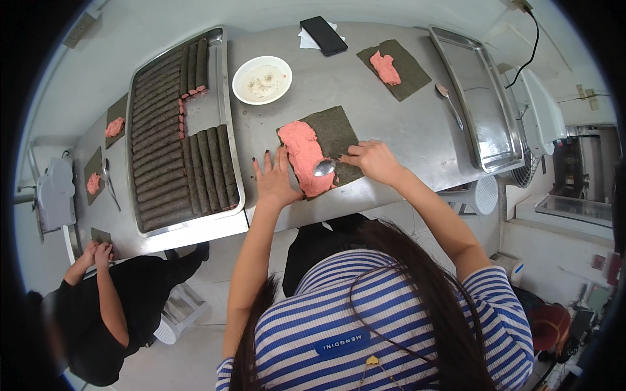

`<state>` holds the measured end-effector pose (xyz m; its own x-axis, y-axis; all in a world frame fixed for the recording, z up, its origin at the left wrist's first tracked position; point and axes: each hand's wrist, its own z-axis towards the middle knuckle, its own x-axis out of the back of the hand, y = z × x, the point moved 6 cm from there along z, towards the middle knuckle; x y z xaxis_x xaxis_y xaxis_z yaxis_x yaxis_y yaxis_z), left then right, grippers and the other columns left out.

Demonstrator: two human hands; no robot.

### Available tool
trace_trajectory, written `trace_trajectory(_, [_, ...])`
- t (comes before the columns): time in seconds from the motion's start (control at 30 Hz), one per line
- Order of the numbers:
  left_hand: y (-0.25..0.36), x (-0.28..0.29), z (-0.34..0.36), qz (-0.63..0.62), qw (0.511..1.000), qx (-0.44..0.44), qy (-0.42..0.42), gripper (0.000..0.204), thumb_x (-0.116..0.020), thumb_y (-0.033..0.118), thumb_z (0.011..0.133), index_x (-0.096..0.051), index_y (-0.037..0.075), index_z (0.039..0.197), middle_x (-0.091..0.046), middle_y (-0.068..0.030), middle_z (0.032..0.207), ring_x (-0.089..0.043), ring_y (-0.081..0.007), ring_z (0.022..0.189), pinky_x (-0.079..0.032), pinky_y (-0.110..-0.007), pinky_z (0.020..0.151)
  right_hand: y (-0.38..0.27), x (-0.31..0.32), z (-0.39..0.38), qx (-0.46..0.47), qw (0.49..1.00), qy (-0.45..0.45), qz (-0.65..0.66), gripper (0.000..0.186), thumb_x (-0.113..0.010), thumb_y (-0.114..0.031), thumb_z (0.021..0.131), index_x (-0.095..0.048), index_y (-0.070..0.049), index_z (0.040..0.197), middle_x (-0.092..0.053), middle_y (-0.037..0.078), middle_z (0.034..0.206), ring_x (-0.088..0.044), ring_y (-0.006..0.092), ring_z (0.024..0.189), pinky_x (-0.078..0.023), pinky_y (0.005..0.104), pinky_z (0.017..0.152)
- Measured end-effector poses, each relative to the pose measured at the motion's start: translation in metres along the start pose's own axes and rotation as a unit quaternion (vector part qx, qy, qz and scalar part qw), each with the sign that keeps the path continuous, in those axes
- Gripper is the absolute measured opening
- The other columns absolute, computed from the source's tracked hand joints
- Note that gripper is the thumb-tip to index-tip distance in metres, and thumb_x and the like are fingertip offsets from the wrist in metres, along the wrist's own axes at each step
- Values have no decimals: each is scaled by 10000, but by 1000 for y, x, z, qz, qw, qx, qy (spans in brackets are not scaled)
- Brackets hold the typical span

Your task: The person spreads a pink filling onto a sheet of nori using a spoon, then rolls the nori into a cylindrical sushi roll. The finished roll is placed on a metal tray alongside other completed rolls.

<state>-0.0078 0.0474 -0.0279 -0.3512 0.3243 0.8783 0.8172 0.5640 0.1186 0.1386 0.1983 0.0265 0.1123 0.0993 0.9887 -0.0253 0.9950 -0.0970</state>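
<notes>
A dark green seaweed sheet (336, 127) lies on the steel table in front of me, its left part covered by a thick layer of pink paste (301, 146). My right hand (373, 160) is closed round the handle of a metal spoon (324, 168), whose bowl rests on the paste near its lower right edge. On the left edge of the sheet lies my left hand (275, 180), fingers spread, holding nothing. Farther right, another seaweed sheet (412, 75) carries a lump of pink paste (385, 68).
A large tray (236, 176) of dark seaweed rolls stands on the left. Behind the sheet are a white bowl (262, 79) of cloudy liquid and a black phone (323, 36). A second spoon (450, 107) lies beside a metal tray (486, 130). A co-worker (124, 306) works at the far left.
</notes>
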Motion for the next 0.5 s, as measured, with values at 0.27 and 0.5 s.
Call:
trace_trajectory(0.27, [0,1,-1,5,1000,-2,4,1296,-812,528,549,-82,43,1504,-227,-82,1557,-194,-339,1432,-79,-563,1155,23,-14,35,-41,999,-10,13,291,-590,-84,754,-725,-186,991,-589,7,824,-614,214,767,-504,361,641])
trace_trajectory(0.5, [1,2,-2,7,1000,-3,0,1297,-813,531,557,-72,43,1504,-227,-83,1557,-187,-338,1433,-81,-562,1156,37,-18,60,-64,998,-8,24,312,-590,-44,750,-727,-169,1002,-614,27,863,-631,242,811,-515,388,690])
